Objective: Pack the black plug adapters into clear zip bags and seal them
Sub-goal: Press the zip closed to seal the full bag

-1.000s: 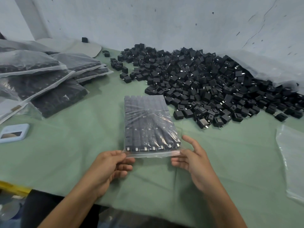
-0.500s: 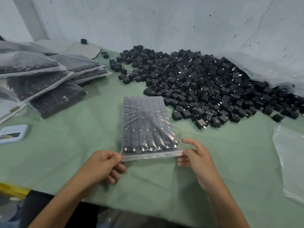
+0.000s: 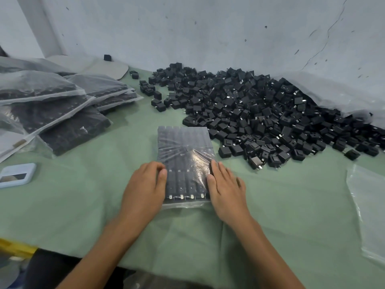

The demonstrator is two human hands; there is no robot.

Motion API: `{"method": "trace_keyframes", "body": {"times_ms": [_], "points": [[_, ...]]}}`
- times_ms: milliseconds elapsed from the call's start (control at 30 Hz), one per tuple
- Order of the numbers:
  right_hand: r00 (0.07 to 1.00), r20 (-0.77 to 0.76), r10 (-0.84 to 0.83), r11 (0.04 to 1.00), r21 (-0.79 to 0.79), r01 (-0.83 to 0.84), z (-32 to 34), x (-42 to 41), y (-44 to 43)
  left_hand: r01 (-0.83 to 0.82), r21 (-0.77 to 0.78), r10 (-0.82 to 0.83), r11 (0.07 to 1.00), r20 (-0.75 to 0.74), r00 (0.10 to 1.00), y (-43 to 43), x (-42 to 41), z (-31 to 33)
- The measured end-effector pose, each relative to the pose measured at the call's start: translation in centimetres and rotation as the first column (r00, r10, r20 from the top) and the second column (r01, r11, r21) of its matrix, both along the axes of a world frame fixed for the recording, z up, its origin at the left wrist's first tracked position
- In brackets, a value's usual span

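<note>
On the green table [image 3: 83,205], the loose heap of plug adapters [image 3: 260,117] lies within reach beyond the filled zip bag [image 3: 185,161], which the left hand [image 3: 143,188] and right hand [image 3: 226,190] flank with flat, uncurled fingers, likely squaring its rows for sealing.

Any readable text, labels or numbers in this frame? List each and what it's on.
None readable.
Dark filled bag at left: a small white mark, too blurred to read.
Blue device at left edge: screen shows no legible characters.
Loose adapters and the bag between the hands: only metal prongs and glare, no print visible.
</note>
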State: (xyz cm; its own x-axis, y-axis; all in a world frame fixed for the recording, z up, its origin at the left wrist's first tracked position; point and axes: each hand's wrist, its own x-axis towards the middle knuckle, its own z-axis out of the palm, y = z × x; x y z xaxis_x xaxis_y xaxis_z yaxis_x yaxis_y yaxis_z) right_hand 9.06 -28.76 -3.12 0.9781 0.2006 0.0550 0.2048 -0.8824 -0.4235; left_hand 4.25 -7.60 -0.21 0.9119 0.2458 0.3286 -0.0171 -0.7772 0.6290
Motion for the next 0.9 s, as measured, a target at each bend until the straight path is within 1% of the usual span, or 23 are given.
{"method": "trace_keyframes", "body": {"times_ms": [67, 233, 300, 367, 433, 533, 600, 667, 700, 767, 833, 900], "points": [[1.000, 0.004, 0.011, 1.000, -0.004, -0.011, -0.2, 0.0, -0.2, 0.063, 0.048, -0.062, 0.997, -0.025, 0.998, -1.0, 2.3, 0.3], [0.994, 0.061, 0.089, 0.995, 0.045, -0.091, -0.1, -0.7, -0.8, 0.143, 0.198, -0.085, 0.970, -0.275, 0.958, -2.2, 6.8, 0.0], [0.996, 0.052, 0.079, 0.991, 0.102, -0.084, 0.5, -0.4, -1.2, 0.168, 0.228, -0.084, 0.959, -0.337, 0.938, -2.1, 7.1, -0.9], [0.999, -0.010, 0.043, 0.982, 0.186, -0.040, 1.5, 1.5, -1.1, 0.162, 0.254, -0.069, 0.954, -0.336, 0.939, -2.0, 7.2, -1.4], [1.000, 0.004, 0.021, 0.978, 0.208, -0.022, 2.5, 4.8, -0.1, 0.148, 0.257, -0.058, 0.955, -0.327, 0.943, -2.0, 7.4, -1.6], [0.993, 0.010, 0.117, 0.974, 0.192, -0.117, 3.4, 10.0, 2.5, 0.149, 0.248, -0.062, 0.957, -0.328, 0.943, -2.0, 7.4, -1.7], [0.981, -0.006, 0.192, 0.967, 0.172, -0.188, 3.1, 12.5, 3.8, 0.123, 0.306, -0.039, 0.944, -0.268, 0.963, -1.5, 8.1, -1.1], [0.975, -0.036, 0.220, 0.968, 0.134, -0.213, 2.4, 13.7, 4.5, 0.079, 0.338, -0.012, 0.938, -0.197, 0.980, -0.2, 10.1, 0.1], [0.976, -0.043, 0.214, 0.971, 0.123, -0.207, 2.0, 14.0, 4.5, 0.076, 0.333, -0.013, 0.940, -0.187, 0.982, 0.6, 11.4, 0.7], [0.979, -0.036, 0.202, 0.973, 0.121, -0.197, 1.5, 14.1, 4.5, 0.116, 0.311, -0.045, 0.943, -0.226, 0.973, 2.1, 13.8, 0.5], [0.981, -0.043, 0.188, 0.975, 0.132, -0.181, 1.2, 14.1, 4.4, 0.172, 0.228, -0.103, 0.958, -0.284, 0.953, 2.8, 15.4, -0.8], [0.983, -0.070, 0.170, 0.976, 0.151, -0.158, 1.1, 14.1, 4.3, 0.176, 0.150, -0.131, 0.973, -0.269, 0.954, 3.1, 16.2, -2.0]]}}
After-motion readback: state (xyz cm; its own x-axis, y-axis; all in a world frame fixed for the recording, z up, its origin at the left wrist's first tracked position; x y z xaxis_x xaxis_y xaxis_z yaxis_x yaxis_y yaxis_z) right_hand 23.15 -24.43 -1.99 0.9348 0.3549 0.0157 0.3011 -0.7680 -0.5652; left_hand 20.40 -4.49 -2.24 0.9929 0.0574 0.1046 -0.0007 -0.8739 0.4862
